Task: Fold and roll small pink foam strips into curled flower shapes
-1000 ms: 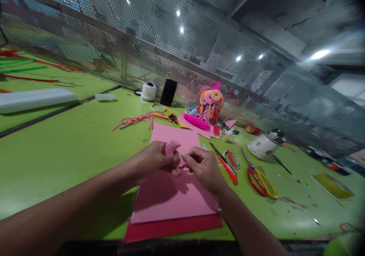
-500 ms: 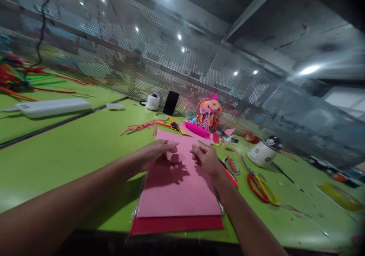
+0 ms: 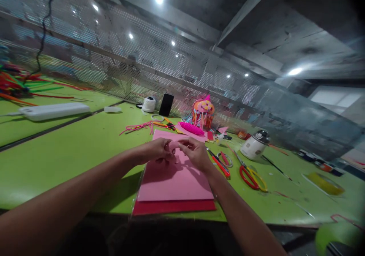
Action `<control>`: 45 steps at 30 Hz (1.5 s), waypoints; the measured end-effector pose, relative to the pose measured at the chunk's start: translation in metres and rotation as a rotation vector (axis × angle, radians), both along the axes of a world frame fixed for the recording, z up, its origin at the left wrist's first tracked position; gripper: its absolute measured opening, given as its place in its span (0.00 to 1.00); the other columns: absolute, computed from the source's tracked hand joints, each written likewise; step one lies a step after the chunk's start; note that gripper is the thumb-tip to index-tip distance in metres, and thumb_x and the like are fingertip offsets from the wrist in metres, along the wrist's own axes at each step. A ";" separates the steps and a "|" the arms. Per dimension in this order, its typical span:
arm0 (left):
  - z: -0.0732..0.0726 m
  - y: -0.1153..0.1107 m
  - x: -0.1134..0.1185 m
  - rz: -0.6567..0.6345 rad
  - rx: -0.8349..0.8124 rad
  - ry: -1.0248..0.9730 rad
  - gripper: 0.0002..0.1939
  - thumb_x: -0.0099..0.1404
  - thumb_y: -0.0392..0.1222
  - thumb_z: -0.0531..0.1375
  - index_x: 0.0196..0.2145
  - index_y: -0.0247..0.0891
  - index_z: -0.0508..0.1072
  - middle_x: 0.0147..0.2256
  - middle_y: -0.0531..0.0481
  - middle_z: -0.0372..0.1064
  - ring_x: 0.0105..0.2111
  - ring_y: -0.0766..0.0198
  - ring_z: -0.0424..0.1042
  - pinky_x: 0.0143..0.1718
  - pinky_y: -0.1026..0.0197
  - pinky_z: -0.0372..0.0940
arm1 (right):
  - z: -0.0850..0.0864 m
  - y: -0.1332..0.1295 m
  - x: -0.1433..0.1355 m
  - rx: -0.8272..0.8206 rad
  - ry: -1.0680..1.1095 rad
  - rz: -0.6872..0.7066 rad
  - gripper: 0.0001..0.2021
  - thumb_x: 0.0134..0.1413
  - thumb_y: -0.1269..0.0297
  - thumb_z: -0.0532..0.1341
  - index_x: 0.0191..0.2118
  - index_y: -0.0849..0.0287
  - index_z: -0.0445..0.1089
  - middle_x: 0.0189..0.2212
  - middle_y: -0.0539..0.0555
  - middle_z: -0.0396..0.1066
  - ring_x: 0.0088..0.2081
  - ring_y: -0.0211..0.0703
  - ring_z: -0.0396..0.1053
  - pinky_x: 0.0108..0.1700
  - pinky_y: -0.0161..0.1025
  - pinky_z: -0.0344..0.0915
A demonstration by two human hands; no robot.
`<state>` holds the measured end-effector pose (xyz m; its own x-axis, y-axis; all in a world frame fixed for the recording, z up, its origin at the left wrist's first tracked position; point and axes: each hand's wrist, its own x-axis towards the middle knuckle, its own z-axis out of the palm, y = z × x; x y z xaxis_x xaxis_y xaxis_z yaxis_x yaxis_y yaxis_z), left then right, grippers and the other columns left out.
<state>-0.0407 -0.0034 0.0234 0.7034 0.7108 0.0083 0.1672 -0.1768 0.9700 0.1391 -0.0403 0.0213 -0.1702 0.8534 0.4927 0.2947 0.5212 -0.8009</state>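
Both hands meet above a stack of pink sheets (image 3: 176,187), with a red sheet (image 3: 173,207) showing at its near edge. My left hand (image 3: 163,150) is closed on a small pink paper piece (image 3: 173,146). From the right, my right hand (image 3: 194,151) pinches the same piece between thumb and fingers. Parts of the piece are hidden by the fingers. Just beyond the stack is a bright pink bundle (image 3: 192,128), and behind that stands a colourful fringed figure (image 3: 203,111).
Right of the stack are a red cutter (image 3: 221,166), a tape ring (image 3: 225,159), red and yellow scissors (image 3: 253,178) and a white jar (image 3: 253,146). A black phone (image 3: 166,104) leans at the back; a white power strip (image 3: 55,111) lies left.
My right hand has moved left to meet my left hand and now grips the pink piece too. The camera view has shifted slightly.
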 end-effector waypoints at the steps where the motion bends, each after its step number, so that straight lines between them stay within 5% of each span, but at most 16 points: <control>1: -0.001 0.001 0.000 0.016 0.007 0.004 0.12 0.50 0.38 0.63 0.32 0.34 0.65 0.18 0.54 0.68 0.14 0.71 0.61 0.14 0.70 0.51 | -0.002 0.002 0.000 -0.010 0.020 0.011 0.12 0.49 0.63 0.62 0.40 0.62 0.72 0.29 0.53 0.72 0.29 0.36 0.69 0.29 0.32 0.65; 6: 0.000 -0.005 0.003 0.078 -0.044 -0.019 0.31 0.45 0.33 0.64 0.47 0.34 0.58 0.18 0.57 0.67 0.14 0.69 0.61 0.14 0.69 0.50 | -0.007 0.004 -0.004 -0.029 0.130 0.011 0.11 0.48 0.64 0.62 0.38 0.63 0.72 0.22 0.50 0.69 0.22 0.34 0.66 0.26 0.32 0.65; 15: 0.001 -0.014 0.005 0.079 -0.153 -0.063 0.39 0.42 0.28 0.62 0.52 0.32 0.54 0.22 0.56 0.68 0.21 0.66 0.67 0.20 0.68 0.58 | -0.008 0.003 -0.002 -0.020 0.136 0.052 0.07 0.49 0.66 0.62 0.35 0.61 0.73 0.22 0.50 0.70 0.23 0.34 0.66 0.26 0.32 0.64; 21: -0.004 -0.014 0.007 0.122 -0.212 -0.097 0.50 0.43 0.27 0.60 0.61 0.28 0.41 0.21 0.55 0.69 0.22 0.63 0.69 0.23 0.66 0.62 | -0.009 0.003 -0.002 -0.062 0.148 0.048 0.08 0.48 0.64 0.62 0.34 0.62 0.73 0.24 0.51 0.70 0.23 0.34 0.65 0.26 0.32 0.64; 27: -0.010 -0.008 0.006 0.144 -0.171 -0.024 0.45 0.44 0.31 0.61 0.58 0.31 0.49 0.23 0.55 0.69 0.20 0.66 0.66 0.18 0.68 0.56 | -0.012 0.004 -0.001 -0.069 0.108 0.041 0.09 0.48 0.62 0.62 0.34 0.62 0.73 0.24 0.51 0.70 0.23 0.33 0.65 0.25 0.31 0.63; 32: -0.007 -0.003 0.002 0.172 -0.144 0.004 0.27 0.49 0.38 0.61 0.48 0.35 0.61 0.21 0.57 0.64 0.15 0.70 0.60 0.15 0.69 0.51 | -0.012 0.011 0.008 -0.100 0.058 0.049 0.17 0.50 0.56 0.60 0.41 0.63 0.71 0.24 0.51 0.69 0.22 0.32 0.65 0.23 0.30 0.62; 36: -0.007 0.000 0.001 0.166 0.007 0.060 0.15 0.54 0.48 0.59 0.36 0.36 0.65 0.17 0.58 0.59 0.12 0.71 0.54 0.14 0.68 0.47 | -0.014 0.025 0.024 -0.131 0.083 -0.135 0.16 0.49 0.53 0.60 0.34 0.64 0.72 0.22 0.51 0.69 0.20 0.32 0.64 0.20 0.28 0.60; 41: -0.014 0.013 0.005 0.368 0.407 0.346 0.17 0.58 0.56 0.54 0.29 0.37 0.67 0.17 0.53 0.62 0.15 0.65 0.60 0.17 0.65 0.50 | -0.021 0.042 0.048 -0.182 0.136 -0.402 0.12 0.45 0.57 0.58 0.24 0.63 0.68 0.15 0.48 0.65 0.15 0.31 0.60 0.16 0.27 0.56; 45: -0.014 0.024 0.001 0.487 0.619 0.492 0.19 0.55 0.54 0.57 0.38 0.37 0.72 0.25 0.45 0.71 0.28 0.56 0.69 0.26 0.63 0.55 | -0.024 0.049 0.060 -0.177 0.152 -0.532 0.09 0.41 0.62 0.58 0.21 0.63 0.67 0.14 0.47 0.63 0.15 0.32 0.60 0.15 0.28 0.55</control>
